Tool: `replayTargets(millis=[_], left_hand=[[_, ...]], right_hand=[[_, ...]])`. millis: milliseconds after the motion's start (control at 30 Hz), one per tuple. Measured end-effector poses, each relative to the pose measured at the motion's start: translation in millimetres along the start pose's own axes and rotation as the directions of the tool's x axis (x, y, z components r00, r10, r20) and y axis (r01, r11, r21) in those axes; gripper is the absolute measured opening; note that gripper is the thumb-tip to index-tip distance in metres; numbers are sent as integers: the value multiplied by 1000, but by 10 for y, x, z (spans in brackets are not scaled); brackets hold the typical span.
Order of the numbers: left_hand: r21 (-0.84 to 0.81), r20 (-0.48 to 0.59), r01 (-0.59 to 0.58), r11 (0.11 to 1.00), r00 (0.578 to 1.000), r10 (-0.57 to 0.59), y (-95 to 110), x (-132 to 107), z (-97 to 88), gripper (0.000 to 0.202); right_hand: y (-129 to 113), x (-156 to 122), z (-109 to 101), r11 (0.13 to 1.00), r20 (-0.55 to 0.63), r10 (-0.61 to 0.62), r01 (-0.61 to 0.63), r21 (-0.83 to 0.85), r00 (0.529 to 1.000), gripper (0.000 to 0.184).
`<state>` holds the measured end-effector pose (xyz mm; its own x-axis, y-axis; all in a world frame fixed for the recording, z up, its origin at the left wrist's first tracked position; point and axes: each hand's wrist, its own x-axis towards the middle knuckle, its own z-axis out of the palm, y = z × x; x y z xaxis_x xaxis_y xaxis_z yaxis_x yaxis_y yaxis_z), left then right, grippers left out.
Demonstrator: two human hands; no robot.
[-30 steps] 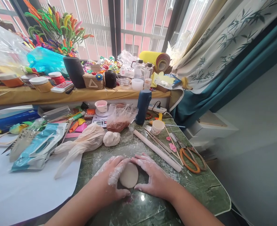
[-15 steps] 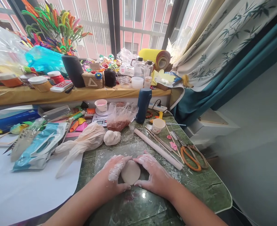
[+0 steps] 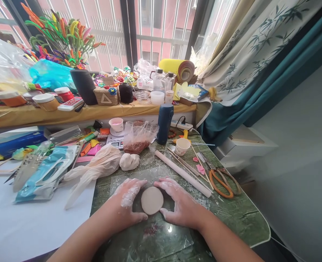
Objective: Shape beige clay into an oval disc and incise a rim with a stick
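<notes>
A flat round disc of pale dough (image 3: 152,200) lies on a clear sheet over the green marble-patterned table (image 3: 232,214). My left hand (image 3: 128,203) curves round its left edge, floured, fingers and thumb cupping it. On the other side my right hand (image 3: 179,203) cups the disc's right edge the same way. Both hands touch the disc's rim. A second lump of white dough (image 3: 129,161) sits further back. A pale wooden rolling pin (image 3: 183,174) lies diagonally just beyond my right hand.
Orange-handled scissors (image 3: 222,182), thin sticks and a paper cup (image 3: 182,146) lie to the right. A plastic bag of reddish filling (image 3: 139,136), a dark blue bottle (image 3: 164,123) and a scale stand behind. White paper (image 3: 27,225) and packets cover the left. The windowsill is crowded.
My hands have spread slightly apart round the disc, which now looks flatter and rounder. The camera has tilted a little; nothing else moved.
</notes>
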<state>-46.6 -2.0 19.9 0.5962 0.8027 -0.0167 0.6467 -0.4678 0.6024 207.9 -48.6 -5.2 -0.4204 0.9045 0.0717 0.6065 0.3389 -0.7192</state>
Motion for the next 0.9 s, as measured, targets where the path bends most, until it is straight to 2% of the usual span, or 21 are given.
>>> replayTargets(millis=[100, 233, 300, 367, 433, 567, 700, 833, 900], left_hand=[[-38, -13, 41, 998, 999, -42, -5, 17, -5, 78], [-52, -1, 17, 999, 1000, -17, -28, 14, -44, 71], [-32, 9, 0, 999, 1000, 1, -27, -6, -47, 72], [-11, 2, -10, 1000, 1000, 10, -15, -24, -20, 79], [-4, -21, -13, 1000, 1000, 12, -1, -27, 27, 82], [-42, -31, -22, 999, 999, 20, -5, 8, 75, 69], [-42, -5, -72, 997, 997, 71, 3, 15, 24, 62], [16, -22, -24, 1000, 999, 24, 80, -27, 28, 74], [7, 21, 8, 1000, 1000, -8, 117, -47, 78, 86]], right_hand=[[14, 7, 7, 1000, -19, -4, 4, 10, 1000, 73], [30, 23, 32, 1000, -54, -16, 16, -10, 998, 65], [35, 21, 28, 1000, -56, -17, 16, -16, 998, 71], [41, 17, 14, 1000, -25, -24, 24, -12, 999, 82], [44, 18, 0, 1000, 17, -8, 8, -2, 1000, 84], [38, 40, -18, 997, 32, 71, -71, -3, 997, 73], [34, 36, -66, 1000, 69, 31, -31, 4, 997, 87], [70, 35, -61, 999, 83, 35, -37, 18, 996, 77], [92, 51, -18, 999, 48, 43, -43, 2, 998, 76]])
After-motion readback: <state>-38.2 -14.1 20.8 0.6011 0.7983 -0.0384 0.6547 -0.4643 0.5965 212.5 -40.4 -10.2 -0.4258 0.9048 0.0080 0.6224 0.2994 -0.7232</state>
